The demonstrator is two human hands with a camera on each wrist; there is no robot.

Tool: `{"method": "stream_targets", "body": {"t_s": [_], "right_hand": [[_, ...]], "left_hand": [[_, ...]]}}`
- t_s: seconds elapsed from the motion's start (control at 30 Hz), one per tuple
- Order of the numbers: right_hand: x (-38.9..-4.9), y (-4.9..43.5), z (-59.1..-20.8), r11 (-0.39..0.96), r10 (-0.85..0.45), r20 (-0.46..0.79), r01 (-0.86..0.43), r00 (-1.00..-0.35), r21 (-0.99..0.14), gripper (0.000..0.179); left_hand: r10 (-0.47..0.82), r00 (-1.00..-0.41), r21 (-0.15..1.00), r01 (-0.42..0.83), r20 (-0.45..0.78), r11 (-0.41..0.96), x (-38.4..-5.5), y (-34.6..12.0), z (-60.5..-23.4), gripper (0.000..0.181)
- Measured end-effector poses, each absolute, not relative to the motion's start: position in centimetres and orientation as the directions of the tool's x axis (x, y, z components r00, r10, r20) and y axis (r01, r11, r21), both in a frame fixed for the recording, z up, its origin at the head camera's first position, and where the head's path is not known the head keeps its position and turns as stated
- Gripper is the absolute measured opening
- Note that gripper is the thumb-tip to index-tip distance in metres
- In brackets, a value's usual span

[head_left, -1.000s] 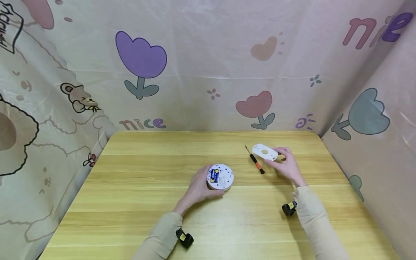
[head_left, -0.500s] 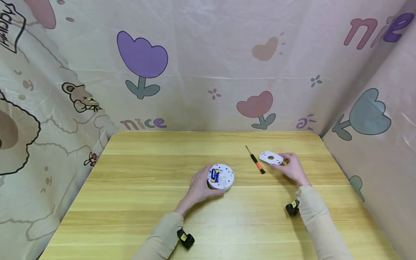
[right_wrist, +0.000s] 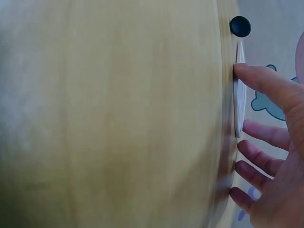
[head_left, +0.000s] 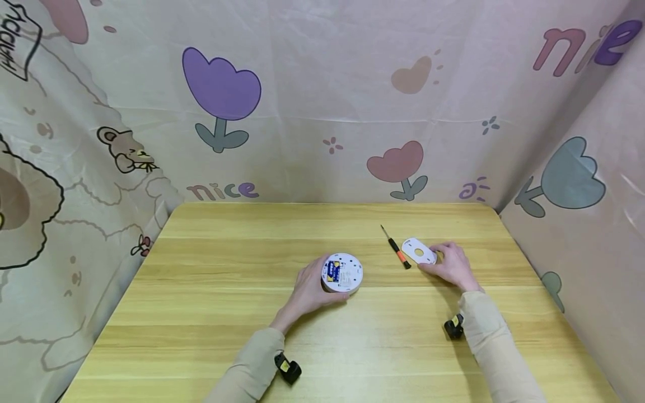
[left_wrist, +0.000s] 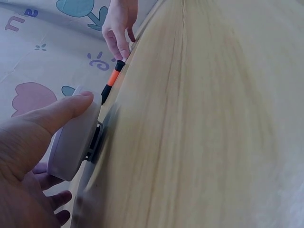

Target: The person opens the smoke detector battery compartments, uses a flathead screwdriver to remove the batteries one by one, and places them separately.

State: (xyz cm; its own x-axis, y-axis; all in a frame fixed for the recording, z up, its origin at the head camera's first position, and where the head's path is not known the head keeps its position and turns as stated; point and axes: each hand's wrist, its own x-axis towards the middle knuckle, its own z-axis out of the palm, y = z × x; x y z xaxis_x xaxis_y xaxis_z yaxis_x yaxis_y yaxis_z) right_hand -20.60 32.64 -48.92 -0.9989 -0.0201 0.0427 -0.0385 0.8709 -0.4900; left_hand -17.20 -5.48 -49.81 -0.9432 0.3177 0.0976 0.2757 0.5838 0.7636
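My left hand [head_left: 307, 288] grips a round white smoke detector [head_left: 349, 270] by its side, with the blue-and-yellow label face up. In the left wrist view, the thumb lies along the rim of the detector [left_wrist: 71, 142], and a dark slotted part on its underside faces the table. To the right, a white oblong mounting plate [head_left: 410, 245] with a round centre hole lies flat on the table. My right hand [head_left: 452, 266] pinches its near right end; in the right wrist view, thumb and index finger are on opposite edges of the plate [right_wrist: 240, 107].
A small black-and-orange screwdriver [head_left: 395, 247] lies just left of the plate, tip pointing away. The wooden table [head_left: 242, 252] ends at a patterned cloth [head_left: 302, 101] behind and at both sides. A black wrist camera is strapped to each sleeve.
My right hand has lowered the mounting plate and brought it slightly right and nearer; it was tilted above the table and now lies flat. The left hand and smoke detector have stayed put.
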Motion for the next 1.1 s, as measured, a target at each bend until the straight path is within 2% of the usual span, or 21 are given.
{"method": "stream_targets", "body": {"t_s": [0.3,0.63,0.9,1.1], "right_hand": [[-20.6,32.6,-48.9,0.872,-0.015,0.04,-0.032,-0.999,-0.488,0.07],[-20.0,31.4,-48.4,0.845,0.003,0.09,-0.045,-0.996,-0.533,0.084],[-19.1,28.2,-48.4,0.774,0.062,0.266,-0.122,-0.962,-0.621,0.067],[-18.6,25.9,-48.3,0.727,0.058,0.32,-0.179,-0.946,-0.662,0.052]], "left_hand": [[0.319,-0.944,0.767,0.27,0.089,0.582,-17.2,-5.5,-49.9,0.109],[0.321,-0.943,0.773,0.267,0.087,0.575,-17.2,-5.6,-49.8,0.109],[0.321,-0.943,0.783,0.262,0.084,0.564,-17.2,-5.6,-49.8,0.11],[0.32,-0.944,0.798,0.252,0.078,0.547,-17.2,-5.6,-49.8,0.112]]}}
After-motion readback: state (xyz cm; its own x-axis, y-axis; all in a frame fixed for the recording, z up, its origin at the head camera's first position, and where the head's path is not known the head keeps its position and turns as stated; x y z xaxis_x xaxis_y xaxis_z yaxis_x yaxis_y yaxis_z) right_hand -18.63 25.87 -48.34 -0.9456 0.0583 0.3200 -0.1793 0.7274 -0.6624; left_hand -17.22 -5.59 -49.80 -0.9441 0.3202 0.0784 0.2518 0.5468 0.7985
